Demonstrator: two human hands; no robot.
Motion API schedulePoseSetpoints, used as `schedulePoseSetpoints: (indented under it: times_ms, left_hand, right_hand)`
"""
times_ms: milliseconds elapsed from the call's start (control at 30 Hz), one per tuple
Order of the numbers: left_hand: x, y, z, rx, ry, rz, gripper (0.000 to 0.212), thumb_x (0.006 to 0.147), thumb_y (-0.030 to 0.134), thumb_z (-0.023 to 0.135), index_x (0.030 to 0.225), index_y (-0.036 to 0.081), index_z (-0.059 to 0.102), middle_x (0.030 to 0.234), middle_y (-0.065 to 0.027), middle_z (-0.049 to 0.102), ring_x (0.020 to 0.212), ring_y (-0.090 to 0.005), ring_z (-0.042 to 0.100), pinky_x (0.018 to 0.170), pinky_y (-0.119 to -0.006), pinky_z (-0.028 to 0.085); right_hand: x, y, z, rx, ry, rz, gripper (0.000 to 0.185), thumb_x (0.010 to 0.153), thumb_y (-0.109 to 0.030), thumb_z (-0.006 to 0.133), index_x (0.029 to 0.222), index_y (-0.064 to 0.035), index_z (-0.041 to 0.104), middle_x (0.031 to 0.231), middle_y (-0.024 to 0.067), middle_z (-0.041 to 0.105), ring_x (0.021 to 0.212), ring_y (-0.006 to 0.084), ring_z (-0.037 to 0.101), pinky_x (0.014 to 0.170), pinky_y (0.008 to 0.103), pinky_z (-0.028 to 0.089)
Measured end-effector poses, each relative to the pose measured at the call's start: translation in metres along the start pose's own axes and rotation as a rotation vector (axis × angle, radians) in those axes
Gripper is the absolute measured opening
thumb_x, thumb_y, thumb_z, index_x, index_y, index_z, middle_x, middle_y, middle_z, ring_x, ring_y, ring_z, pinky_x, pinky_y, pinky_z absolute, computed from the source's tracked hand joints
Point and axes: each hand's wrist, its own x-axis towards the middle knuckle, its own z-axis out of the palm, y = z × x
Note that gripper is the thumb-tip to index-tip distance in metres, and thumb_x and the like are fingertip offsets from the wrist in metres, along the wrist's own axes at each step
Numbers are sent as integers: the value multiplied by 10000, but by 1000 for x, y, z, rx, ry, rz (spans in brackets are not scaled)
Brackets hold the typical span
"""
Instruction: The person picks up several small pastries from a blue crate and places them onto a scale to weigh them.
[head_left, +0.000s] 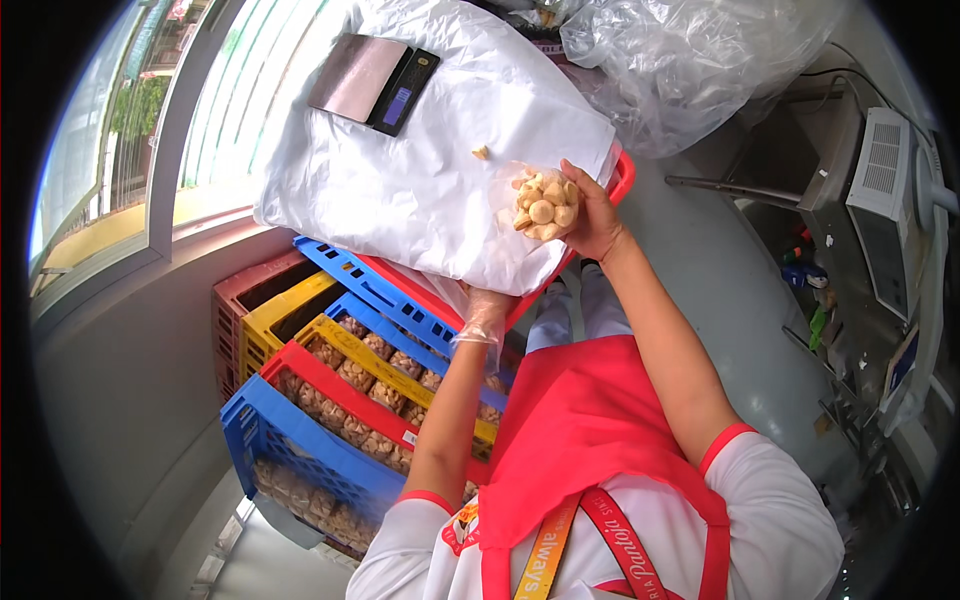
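My right hand (596, 216) holds a clear plastic bag of small round tan biscuits (546, 206) over a white plastic sheet (420, 187). A transparent plastic glove covers my left hand (489, 304); its fingers are hidden under the sheet's near edge, by a red tray (625, 178). One loose biscuit piece (480, 153) lies on the sheet just beyond the bag. Farther off, at the upper left, a digital kitchen scale (373, 82) with a metal plate and lit display rests on the sheet, its plate bare.
Blue, red and yellow plastic crates (337, 379) with bagged biscuits stand at the lower left, below a window (217, 112). Crumpled clear plastic bags (675, 67) lie at the upper right. A metal table (832, 165) with a white appliance (885, 210) is at the right.
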Motion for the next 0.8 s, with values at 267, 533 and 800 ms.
schedulePoseSetpoints:
  times_ms: [267,533,800]
  left_hand:
    - [-21,74,-75,-1041,252,-808,273,901,102,694,1116,-4,563,681,-39,574,495,-130,493,425,-306,409]
    - [-23,152,-172,-1482,398,-435,271,904,123,726,1117,31,586,816,-42,598,663,-144,597,605,-304,587]
    - [27,186,-164,-583,584,1,310,830,10,785,1093,39,625,1130,-94,586,946,-174,644,723,-301,576]
  right_hand:
    - [2,1,-16,-25,44,25,710,992,-576,493,1395,8,522,1306,114,640,1158,252,646,1010,429,527]
    - [5,18,-2,-87,88,36,663,999,-550,509,1385,-11,537,1291,125,648,1152,258,652,992,435,539]
    - [8,30,10,-80,53,105,563,1015,-498,508,1339,-44,586,1261,125,671,1143,246,663,988,428,549]
